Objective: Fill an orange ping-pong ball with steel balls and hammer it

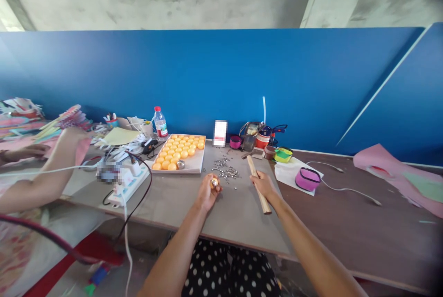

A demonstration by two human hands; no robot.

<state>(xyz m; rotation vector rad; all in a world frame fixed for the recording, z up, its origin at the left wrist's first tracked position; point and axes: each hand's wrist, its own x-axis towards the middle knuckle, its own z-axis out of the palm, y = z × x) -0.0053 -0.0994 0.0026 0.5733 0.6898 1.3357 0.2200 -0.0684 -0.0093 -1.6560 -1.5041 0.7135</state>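
Note:
My left hand [208, 192] is closed around a small orange ball with a shiny metal piece [213, 182] on top, held just above the grey board [180, 200]. My right hand [263, 184] grips the wooden handle of a hammer [258, 181]; the handle lies slanted, its dark head toward the back. A scatter of small metal pieces [224, 170] lies between and behind my hands. To the left stands a white tray [194, 163] filled with several orange balls [180, 148] and one silver-capped ball.
Another person's arm [41, 177] reaches in from the left near a white power strip [128, 179] with cables. A water bottle [160, 122], pots and tools [259, 138], a pink pouch [307, 178] and pink sheets [398, 175] line the table before a blue partition.

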